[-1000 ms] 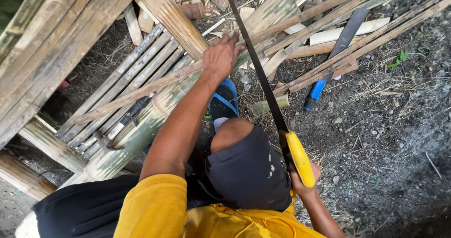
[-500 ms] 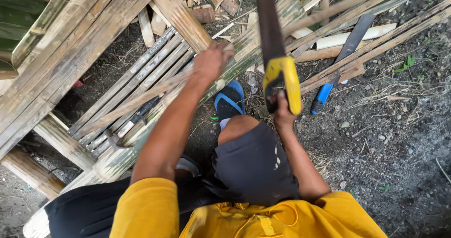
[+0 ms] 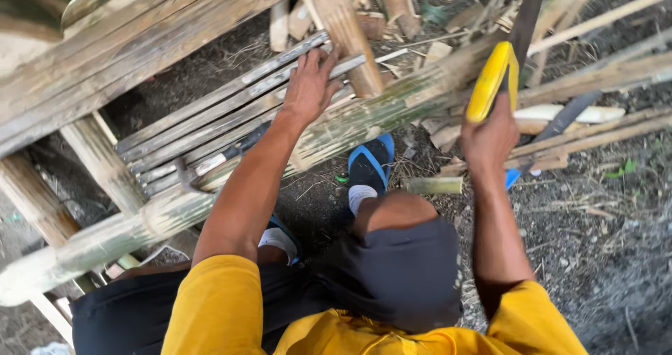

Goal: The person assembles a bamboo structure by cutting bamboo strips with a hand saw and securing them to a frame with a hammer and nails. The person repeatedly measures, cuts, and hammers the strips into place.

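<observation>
Under the left hand lie flat grey bamboo slats. The hand is spread wide, with the fingers pressing down on them. Just below the hand runs a thick bamboo pole, going from low on the left up to the right. The right hand is closed tight around the yellow handle of a saw. Its dark blade points up, away from the hand. Between the two hands, lower down, is a foot in a blue sandal on the dirt. Past the right hand lie thin bamboo sticks in a messy pile.
</observation>
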